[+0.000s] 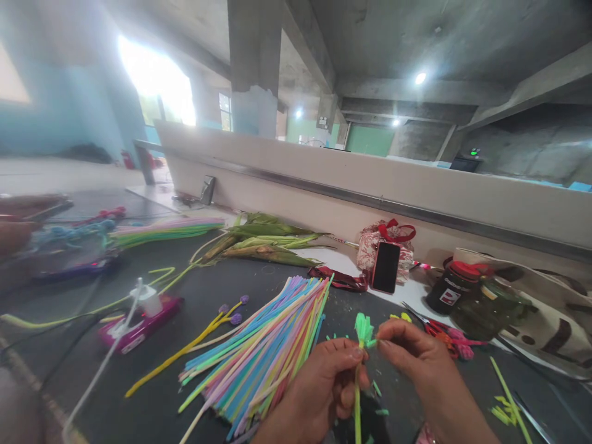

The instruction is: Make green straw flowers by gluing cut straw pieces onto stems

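Observation:
Near the bottom centre, my left hand (pixel 330 376) pinches a yellow-green stem (pixel 357 407) just under a bright green tuft (pixel 364 328) of short pieces. My right hand (pixel 411 351) is closed at the tuft's right side, thumb and forefinger pinched around a small green piece. The stem hangs down below my left hand. Left of my hands lies a large bundle of pastel pipe cleaners (pixel 272 351). Small green offcuts are scattered on the dark table beneath and around the tuft.
Corn husks (pixel 268 240) lie behind the bundle. A magenta glue gun (pixel 139 324) and a yellow stem with purple tips (pixel 185 351) are at left. A phone (pixel 385 267), black cup (pixel 451 290), glass jar (pixel 490 302), red scissors (pixel 437 333) and yellow-green pieces (pixel 504 410) are at right.

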`<action>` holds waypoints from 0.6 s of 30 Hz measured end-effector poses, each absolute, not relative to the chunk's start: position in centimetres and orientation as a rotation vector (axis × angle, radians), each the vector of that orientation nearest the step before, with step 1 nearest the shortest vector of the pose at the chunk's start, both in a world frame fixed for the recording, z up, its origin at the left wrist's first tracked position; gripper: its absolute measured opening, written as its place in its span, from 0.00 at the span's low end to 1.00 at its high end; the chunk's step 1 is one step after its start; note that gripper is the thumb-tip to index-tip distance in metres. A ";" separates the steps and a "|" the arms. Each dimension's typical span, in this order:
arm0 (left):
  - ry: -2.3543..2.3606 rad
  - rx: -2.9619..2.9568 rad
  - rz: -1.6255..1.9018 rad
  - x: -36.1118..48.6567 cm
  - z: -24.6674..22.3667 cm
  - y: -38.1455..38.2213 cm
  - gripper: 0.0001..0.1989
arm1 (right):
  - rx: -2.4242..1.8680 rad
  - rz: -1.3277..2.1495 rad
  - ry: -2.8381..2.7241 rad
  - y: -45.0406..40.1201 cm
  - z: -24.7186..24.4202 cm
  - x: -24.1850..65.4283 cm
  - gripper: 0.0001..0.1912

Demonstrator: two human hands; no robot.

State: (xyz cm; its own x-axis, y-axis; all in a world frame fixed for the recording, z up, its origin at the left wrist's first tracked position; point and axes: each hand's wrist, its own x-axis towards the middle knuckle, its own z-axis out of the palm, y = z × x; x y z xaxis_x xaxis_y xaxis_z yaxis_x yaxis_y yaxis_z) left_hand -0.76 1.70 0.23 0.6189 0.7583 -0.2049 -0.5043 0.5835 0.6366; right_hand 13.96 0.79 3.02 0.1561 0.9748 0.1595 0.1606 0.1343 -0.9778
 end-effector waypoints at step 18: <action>0.473 0.612 0.768 -0.9 0.1 1.7 0.06 | -1.252 0.846 -1.350 1.4 2.5 14.0 0.04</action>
State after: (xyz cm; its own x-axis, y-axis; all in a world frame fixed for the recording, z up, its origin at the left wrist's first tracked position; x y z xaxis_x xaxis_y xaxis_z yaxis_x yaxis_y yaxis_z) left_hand -0.90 1.74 0.07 0.6320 0.7555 -0.1725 -0.4936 0.5641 0.6619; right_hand 14.00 1.44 2.49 0.1100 0.9676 0.2272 0.2178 0.1995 -0.9554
